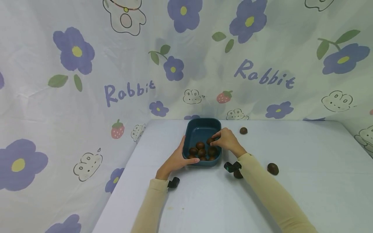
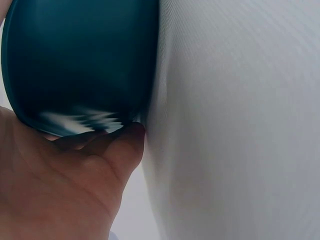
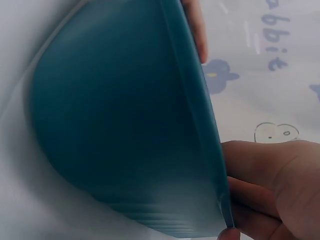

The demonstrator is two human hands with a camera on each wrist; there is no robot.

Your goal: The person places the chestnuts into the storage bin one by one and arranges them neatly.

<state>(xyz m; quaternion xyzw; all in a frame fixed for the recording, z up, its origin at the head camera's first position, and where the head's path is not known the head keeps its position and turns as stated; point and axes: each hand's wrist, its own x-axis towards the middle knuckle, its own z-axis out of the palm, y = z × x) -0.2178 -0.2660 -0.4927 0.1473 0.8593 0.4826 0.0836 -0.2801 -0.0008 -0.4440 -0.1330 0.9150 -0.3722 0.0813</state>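
A dark teal rectangular box [image 1: 204, 164] with rounded corners stands on the white table. Several round brown chestnuts [image 1: 200, 145] lie in its near half. My left hand [image 1: 176, 158] grips the box at its near left corner, thumb across the front rim and fingers along the left side. At the right rim, my right hand [image 1: 228, 141] pinches one chestnut [image 1: 210, 141] over the inside of the box. The left wrist view has the left hand [image 2: 75, 175] against the box wall; the right wrist view has the right hand [image 3: 275, 187] at the rim.
Loose chestnuts lie on the table to the right: one [image 1: 243, 130] near the back, another [image 1: 273, 169] right of the sleeve, and a third [image 1: 238, 174] partly behind the right wrist. A patterned cloth [image 1: 262, 97] hangs behind and left of the table.
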